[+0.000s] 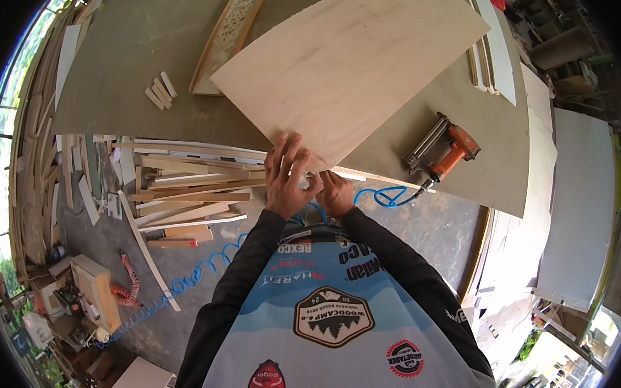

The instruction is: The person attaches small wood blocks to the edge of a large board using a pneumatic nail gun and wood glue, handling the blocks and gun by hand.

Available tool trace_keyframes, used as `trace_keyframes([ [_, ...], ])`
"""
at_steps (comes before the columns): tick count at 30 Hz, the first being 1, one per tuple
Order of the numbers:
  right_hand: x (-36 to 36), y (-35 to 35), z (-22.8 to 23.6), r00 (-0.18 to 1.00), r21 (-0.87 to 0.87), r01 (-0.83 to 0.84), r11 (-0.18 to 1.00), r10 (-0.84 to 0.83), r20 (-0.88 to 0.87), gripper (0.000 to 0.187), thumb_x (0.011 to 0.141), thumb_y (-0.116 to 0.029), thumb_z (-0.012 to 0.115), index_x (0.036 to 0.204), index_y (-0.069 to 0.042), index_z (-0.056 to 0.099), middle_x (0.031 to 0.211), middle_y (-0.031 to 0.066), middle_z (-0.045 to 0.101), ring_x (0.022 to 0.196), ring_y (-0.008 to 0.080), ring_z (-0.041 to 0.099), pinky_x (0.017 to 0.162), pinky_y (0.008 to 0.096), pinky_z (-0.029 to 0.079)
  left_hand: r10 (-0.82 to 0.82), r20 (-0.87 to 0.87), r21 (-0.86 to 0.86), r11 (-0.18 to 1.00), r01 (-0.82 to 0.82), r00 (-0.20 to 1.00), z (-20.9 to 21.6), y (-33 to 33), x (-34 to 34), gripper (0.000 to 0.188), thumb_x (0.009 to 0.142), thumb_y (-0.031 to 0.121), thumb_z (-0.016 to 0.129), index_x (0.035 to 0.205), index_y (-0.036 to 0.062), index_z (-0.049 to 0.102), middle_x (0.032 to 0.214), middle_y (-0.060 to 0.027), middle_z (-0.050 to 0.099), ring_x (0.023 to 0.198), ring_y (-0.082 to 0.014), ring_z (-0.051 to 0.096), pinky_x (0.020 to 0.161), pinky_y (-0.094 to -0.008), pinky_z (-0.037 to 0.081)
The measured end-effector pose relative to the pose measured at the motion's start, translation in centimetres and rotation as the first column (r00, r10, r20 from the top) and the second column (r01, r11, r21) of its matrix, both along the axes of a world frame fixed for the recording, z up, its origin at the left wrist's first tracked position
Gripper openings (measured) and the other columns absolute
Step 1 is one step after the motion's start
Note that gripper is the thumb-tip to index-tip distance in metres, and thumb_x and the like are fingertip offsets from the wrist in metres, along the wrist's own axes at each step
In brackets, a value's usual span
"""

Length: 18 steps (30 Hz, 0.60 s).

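Plywood sheet [359, 63]: lying on the workbench [131, 55], near corner projecting past the bench edge toward the body. Left hand [289, 175]: fingers spread, pressed flat on that corner from above. Right hand [335, 191]: closed at the corner's underside, touching the left hand (grip detail hidden, cannot tell what is pinched). Orange nail gun [441, 150]: resting on the bench just right of the sheet, blue coiled air hose [385, 198] attached. Loose timber strips [182, 191]: stacked at left, below the bench edge.
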State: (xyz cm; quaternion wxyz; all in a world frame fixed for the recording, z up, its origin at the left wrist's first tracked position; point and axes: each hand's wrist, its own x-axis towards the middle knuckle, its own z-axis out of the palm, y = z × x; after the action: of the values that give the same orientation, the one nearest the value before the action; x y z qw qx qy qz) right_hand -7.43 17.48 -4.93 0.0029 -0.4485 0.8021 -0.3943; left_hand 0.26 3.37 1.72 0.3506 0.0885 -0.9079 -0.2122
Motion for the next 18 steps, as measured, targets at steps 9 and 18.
trace_keyframes([
  [9,-0.7,0.1,-1.6,0.990,-0.040,-0.112,0.993,0.108,-0.096,0.037,0.078,-0.005,0.067,0.113,0.001,0.055,0.086,0.0149,0.063,0.075,0.0331,0.066,0.063,0.0427,0.053,-0.004,-0.006,-0.030,1.000,0.004,1.000,-0.2,-0.1,0.1,0.051,0.076,0.017,0.075,0.124,0.0057,0.060,0.146,-0.0172,0.052,0.142,-0.0402,0.040,0.113,-0.0517,0.035],
  [18,-1.1,0.0,-2.7,0.970,-0.063,-0.144,0.988,0.128,-0.208,0.031,0.077,-0.005,0.067,0.106,0.001,0.057,0.082,0.0136,0.062,0.069,0.0305,0.064,0.060,0.0409,0.053,-0.021,-0.002,0.016,1.000,0.021,1.000,0.2,-0.1,0.1,0.051,0.079,0.019,0.075,0.126,0.0063,0.059,0.146,-0.0180,0.052,0.142,-0.0410,0.040,0.113,-0.0512,0.035],
])
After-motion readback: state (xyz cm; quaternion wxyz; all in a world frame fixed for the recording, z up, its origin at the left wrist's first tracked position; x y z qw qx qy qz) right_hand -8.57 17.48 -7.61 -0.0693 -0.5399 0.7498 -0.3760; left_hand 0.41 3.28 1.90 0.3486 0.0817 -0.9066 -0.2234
